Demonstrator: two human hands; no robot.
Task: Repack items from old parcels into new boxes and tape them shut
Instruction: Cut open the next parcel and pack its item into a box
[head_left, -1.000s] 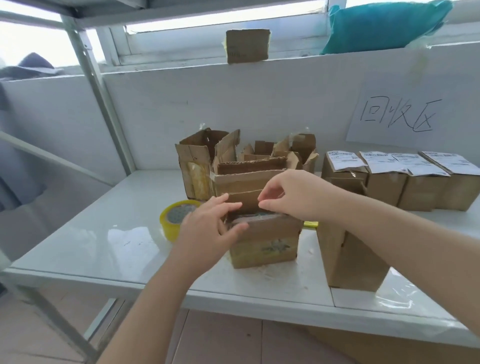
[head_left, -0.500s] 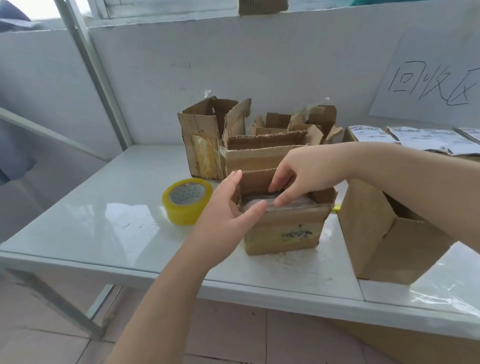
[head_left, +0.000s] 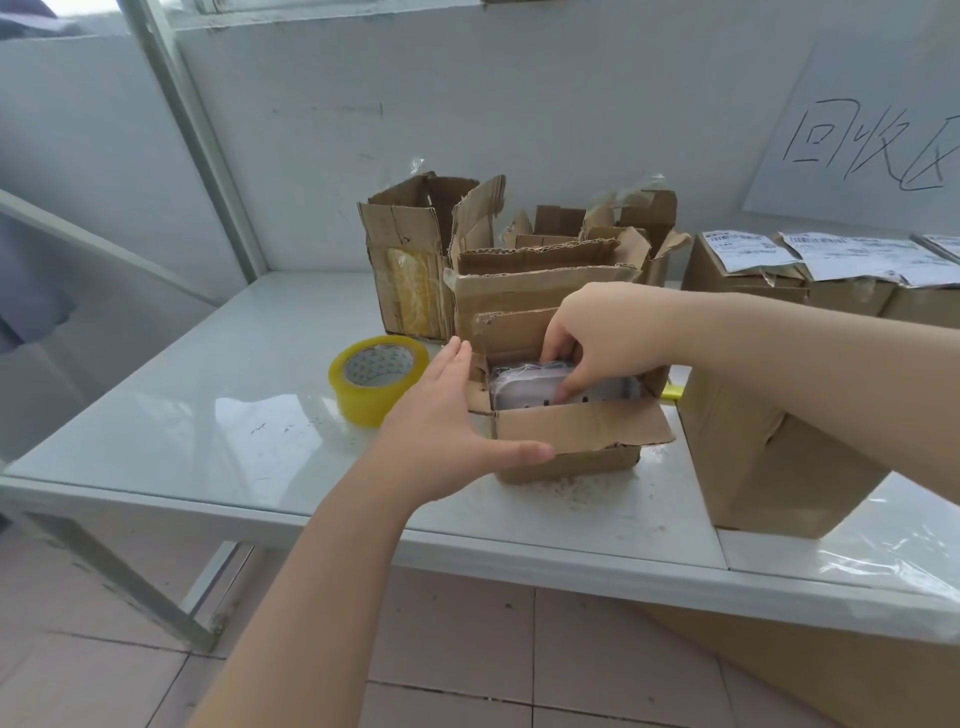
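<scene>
Pinching the wrapped pack (head_left: 522, 387) with the right hand (head_left: 608, 338), fingers curled on its top. Pressing flat on the side of the old box (head_left: 571, 434) with the left hand (head_left: 441, 421), fingers straight. Pack down low inside that box. Looks small, light and hard, but slippery in its shiny wrap. Better to grab both long sides and lift straight up. Yellow tape roll (head_left: 376, 379) just left; bigger box (head_left: 769, 457) on the right, on the white table (head_left: 208, 415).

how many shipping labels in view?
3, atop the boxes at back right: left label, middle label, right label, cut by the frame edge. More may sit outside the view.
</scene>
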